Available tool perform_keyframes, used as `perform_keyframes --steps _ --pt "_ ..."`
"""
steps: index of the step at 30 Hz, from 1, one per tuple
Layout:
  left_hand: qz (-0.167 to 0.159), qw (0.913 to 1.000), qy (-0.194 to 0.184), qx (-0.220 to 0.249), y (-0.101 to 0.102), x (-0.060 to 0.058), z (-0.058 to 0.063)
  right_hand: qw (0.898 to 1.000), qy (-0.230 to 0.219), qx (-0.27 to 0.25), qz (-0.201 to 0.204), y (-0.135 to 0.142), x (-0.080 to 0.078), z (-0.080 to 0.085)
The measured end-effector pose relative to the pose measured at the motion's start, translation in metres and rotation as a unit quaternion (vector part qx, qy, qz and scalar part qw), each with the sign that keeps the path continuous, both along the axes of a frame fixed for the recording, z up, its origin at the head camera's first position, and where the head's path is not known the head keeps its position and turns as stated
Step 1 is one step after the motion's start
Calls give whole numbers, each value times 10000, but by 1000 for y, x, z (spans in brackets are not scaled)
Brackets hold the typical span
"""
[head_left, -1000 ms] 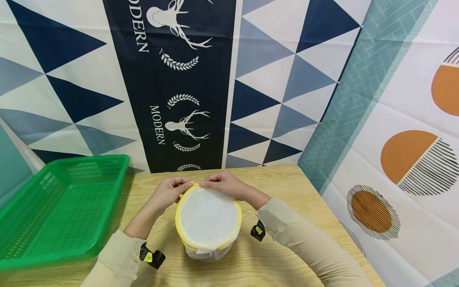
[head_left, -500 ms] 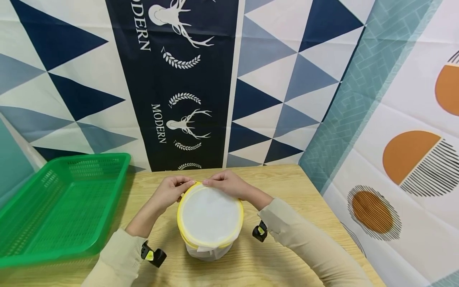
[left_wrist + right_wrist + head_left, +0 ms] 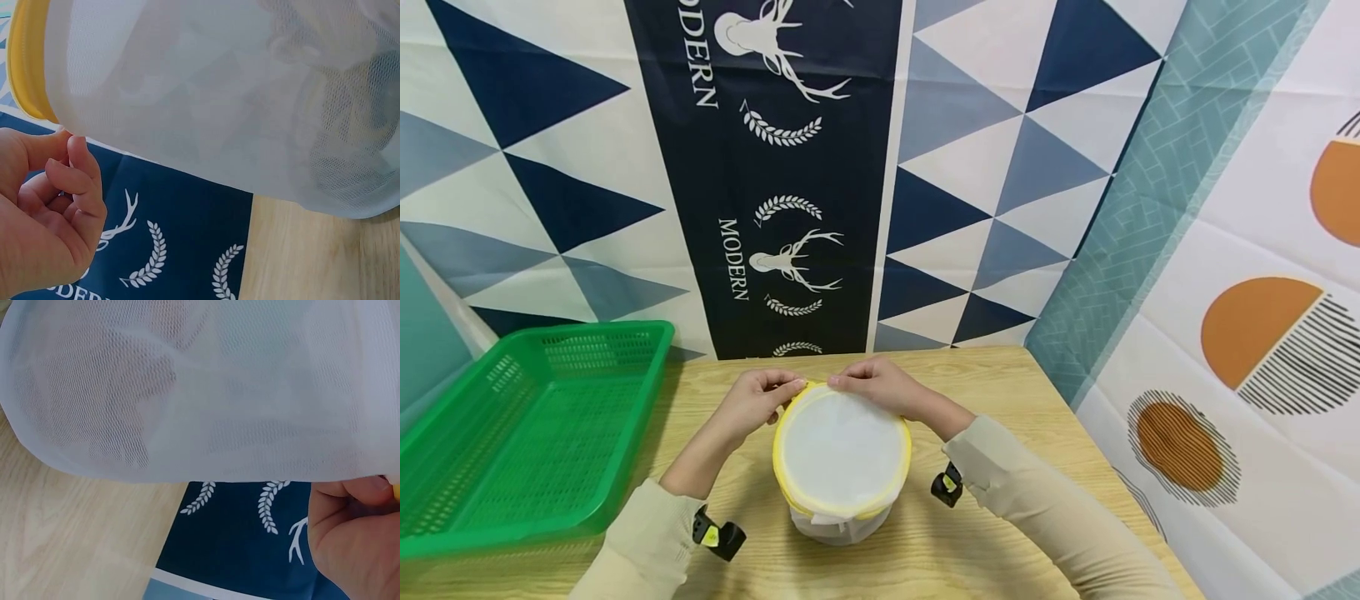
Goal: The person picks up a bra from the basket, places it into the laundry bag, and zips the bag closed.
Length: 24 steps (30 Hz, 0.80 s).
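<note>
A white mesh laundry bag (image 3: 842, 450) with a yellow-trimmed round top stands upright on the wooden table. Its far rim is where both hands work. My left hand (image 3: 752, 407) pinches the edge between thumb and fingers at the far left of the yellow trim (image 3: 28, 62). Close beside it, my right hand (image 3: 880, 387) holds the rim, thumb on top of the white lid. Through the mesh (image 3: 125, 394) in the right wrist view, dim, blurred contents show inside. The fingertips of my right hand are partly hidden behind the bag there.
A green plastic basket (image 3: 658, 392) with perforated sides stands on the left of the table (image 3: 977, 392). Patterned cloth (image 3: 797, 183) hangs behind the table's far edge, and more hangs along the right side.
My right hand has slid slightly right along the rim, widening the small gap to my left thumb. The bag has shifted a little rightward in the head view; my left hand keeps its pinch.
</note>
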<state>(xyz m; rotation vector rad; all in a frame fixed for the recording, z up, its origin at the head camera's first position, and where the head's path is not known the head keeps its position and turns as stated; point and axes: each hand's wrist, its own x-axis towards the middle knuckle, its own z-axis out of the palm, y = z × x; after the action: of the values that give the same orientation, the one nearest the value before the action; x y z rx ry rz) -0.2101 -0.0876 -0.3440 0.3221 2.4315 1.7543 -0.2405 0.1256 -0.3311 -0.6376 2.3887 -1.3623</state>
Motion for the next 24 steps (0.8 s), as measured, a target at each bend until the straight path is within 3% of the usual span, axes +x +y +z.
perform_keyframes --steps 9,24 --pt "123 9997 -93 -170 2 -1 -1 9994 -29 -42 342 -1 1 2" --pt "97 9999 22 -88 1 4 2 9994 -53 -47 340 -8 4 3"
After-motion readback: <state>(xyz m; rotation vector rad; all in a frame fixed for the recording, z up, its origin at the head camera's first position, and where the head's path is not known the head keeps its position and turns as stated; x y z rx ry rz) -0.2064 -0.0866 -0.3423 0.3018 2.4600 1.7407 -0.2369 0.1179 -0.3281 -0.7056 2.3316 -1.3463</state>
